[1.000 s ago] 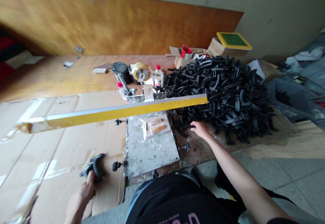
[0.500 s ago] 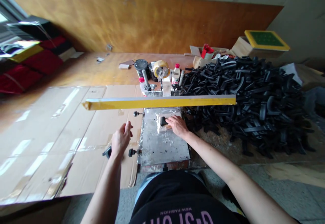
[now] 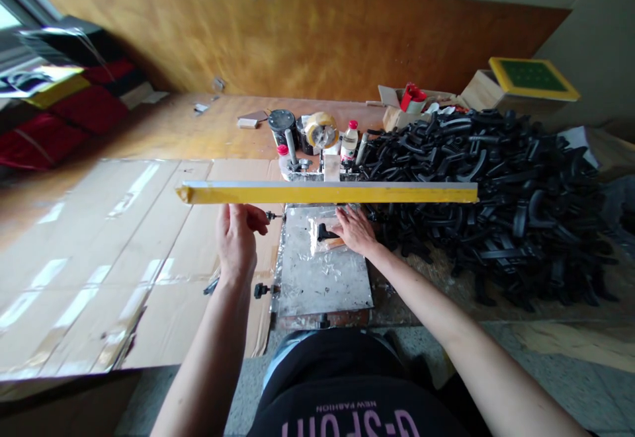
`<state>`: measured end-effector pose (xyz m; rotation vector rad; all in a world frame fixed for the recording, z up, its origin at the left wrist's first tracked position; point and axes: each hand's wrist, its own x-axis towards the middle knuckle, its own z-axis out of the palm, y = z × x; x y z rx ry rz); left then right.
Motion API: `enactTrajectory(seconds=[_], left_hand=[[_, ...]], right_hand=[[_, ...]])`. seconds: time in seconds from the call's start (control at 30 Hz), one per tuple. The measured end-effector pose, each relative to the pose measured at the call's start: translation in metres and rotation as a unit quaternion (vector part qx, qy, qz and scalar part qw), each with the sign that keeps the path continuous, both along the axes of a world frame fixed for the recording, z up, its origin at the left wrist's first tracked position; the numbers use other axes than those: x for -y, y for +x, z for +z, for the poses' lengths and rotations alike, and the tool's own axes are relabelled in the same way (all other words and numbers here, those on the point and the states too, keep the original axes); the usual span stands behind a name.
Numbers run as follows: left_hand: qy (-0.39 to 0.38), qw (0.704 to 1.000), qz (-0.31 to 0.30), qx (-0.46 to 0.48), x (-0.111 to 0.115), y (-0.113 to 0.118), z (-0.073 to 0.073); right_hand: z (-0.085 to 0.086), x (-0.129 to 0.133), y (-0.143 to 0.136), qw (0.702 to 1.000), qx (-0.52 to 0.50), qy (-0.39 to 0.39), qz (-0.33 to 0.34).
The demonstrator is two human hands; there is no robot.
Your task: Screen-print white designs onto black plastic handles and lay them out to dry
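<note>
A long yellow frame [image 3: 327, 194], seen edge-on, stands raised over the far end of a grey metal plate [image 3: 322, 285]. On the plate, a small black part [image 3: 326, 231] sits in a fixture under clear tape. My right hand [image 3: 356, 229] is beside that part, fingers spread, touching or just above it; nothing shows in its grasp. To the left of the plate, my left hand [image 3: 241, 238] is raised at the near side of the frame's left half, fingers curled. Whether it grips the frame's lower edge is hard to see.
Black plastic parts [image 3: 496, 192] form a big pile on the right. Flattened cardboard [image 3: 124, 245] covers the left. A black tub [image 3: 282, 126], a red-capped bottle [image 3: 349, 141] and a tape roll [image 3: 321, 130] stand behind the frame. Black knobs [image 3: 262, 290] jut out left of the plate.
My left hand has moved up and away from me to the frame. My right hand has shifted slightly right with its fingers more spread. The view has shifted a little.
</note>
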<state>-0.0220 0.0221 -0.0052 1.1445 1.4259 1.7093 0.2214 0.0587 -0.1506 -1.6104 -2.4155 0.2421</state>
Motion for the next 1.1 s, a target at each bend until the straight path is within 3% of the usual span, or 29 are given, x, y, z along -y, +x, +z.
enactTrajectory(seconds=[0.03, 0.17, 0.2, 0.33, 0.37, 0.47, 0.53, 0.77, 1.0, 1.1], left_hand=[[0.005, 1.000, 0.001, 0.012, 0.000, 0.000, 0.000], [0.022, 0.998, 0.008, 0.052, -0.002, 0.001, 0.000], [0.022, 0.998, 0.006, 0.055, -0.003, 0.001, 0.001], [0.012, 0.999, 0.000, 0.043, -0.005, 0.002, 0.006], [0.010, 0.999, 0.002, 0.041, -0.005, 0.002, 0.007], [0.012, 0.999, 0.002, 0.052, -0.006, 0.004, 0.010], [0.019, 0.997, -0.007, 0.068, -0.008, 0.007, 0.011], [0.003, 0.998, -0.012, 0.061, -0.015, 0.013, 0.012], [-0.004, 1.000, -0.001, 0.013, -0.019, 0.010, 0.007], [-0.002, 1.000, -0.004, 0.008, -0.019, 0.011, 0.006]], right_hand=[[0.001, 0.000, 0.002, 1.000, -0.007, 0.010, 0.013], [0.002, 0.003, 0.001, 0.981, -0.016, 0.013, 0.192], [0.001, 0.002, 0.000, 0.982, -0.010, 0.007, 0.188], [0.001, -0.006, 0.002, 1.000, -0.003, 0.023, 0.011], [0.001, -0.006, 0.002, 0.999, -0.009, 0.029, 0.011], [-0.001, -0.004, -0.010, 0.995, -0.026, 0.025, 0.094], [-0.006, -0.005, -0.024, 0.994, -0.035, 0.015, 0.105], [-0.022, -0.026, -0.059, 1.000, -0.001, -0.025, 0.019], [-0.011, -0.042, -0.027, 0.994, -0.016, -0.005, -0.108], [-0.004, -0.044, -0.015, 0.993, -0.041, 0.005, -0.107]])
